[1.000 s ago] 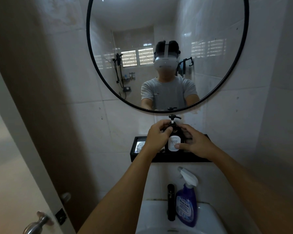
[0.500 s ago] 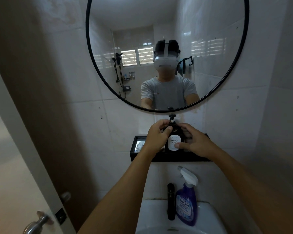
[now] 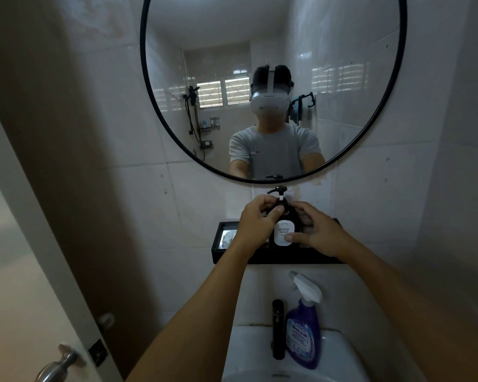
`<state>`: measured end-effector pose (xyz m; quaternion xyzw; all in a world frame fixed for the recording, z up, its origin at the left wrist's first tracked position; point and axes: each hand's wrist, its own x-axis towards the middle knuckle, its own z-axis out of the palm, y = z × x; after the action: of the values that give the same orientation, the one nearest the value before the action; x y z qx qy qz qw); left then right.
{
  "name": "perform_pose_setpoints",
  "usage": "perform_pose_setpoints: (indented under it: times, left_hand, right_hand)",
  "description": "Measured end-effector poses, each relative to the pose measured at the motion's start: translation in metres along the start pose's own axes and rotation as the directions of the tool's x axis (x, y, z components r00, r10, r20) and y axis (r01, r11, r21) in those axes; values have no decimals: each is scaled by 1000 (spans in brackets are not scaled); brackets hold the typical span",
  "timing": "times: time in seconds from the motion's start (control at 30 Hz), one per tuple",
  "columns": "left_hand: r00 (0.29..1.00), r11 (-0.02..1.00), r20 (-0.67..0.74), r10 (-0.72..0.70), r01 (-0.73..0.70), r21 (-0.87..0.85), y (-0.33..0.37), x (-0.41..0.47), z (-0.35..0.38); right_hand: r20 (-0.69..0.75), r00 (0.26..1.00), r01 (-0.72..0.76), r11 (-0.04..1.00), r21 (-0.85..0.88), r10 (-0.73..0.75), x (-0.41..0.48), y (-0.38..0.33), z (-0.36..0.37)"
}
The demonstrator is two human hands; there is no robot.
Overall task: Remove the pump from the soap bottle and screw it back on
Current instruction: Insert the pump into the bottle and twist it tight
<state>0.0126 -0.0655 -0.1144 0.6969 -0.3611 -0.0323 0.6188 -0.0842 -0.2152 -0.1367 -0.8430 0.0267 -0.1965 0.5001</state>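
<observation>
A dark soap bottle [image 3: 283, 232] with a white "HAND SOAP" label stands upright on a black wall shelf [image 3: 276, 256] under the mirror. Its black pump [image 3: 279, 191] sits on top, the nozzle pointing left. My left hand [image 3: 257, 221] pinches the pump's collar at the bottle neck with thumb and fingers. My right hand [image 3: 316, 232] wraps the bottle's right side, its thumb pressed on the label. The bottle's lower part is hidden behind the shelf rim and my hands.
A round black-framed mirror [image 3: 273, 86] hangs on the tiled wall and reflects a person in a headset. Below the shelf are a white sink [image 3: 340, 354], a black tap [image 3: 278, 329] and a blue spray bottle [image 3: 304, 329]. A door with a metal handle [image 3: 58, 365] is at the lower left.
The pump head has turned: its nozzle pointed right, then toward the camera, and now points left. My left fingers shifted around the collar. My right hand kept its hold on the bottle.
</observation>
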Motion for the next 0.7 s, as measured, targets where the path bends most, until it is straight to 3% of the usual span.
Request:
perform_pose_setpoints:
  times: [0.2,0.7]
  left_hand:
    - [1000,998,1,-13,13,-67,0,-4,-1]
    - [1000,999,-6,-4,4,-33,0,-3,-1]
  right_hand:
    - [12,1000,-3,1000,4,3,-3,-3,0]
    - [3,1000,-8,1000,1,8,-2,-2,0]
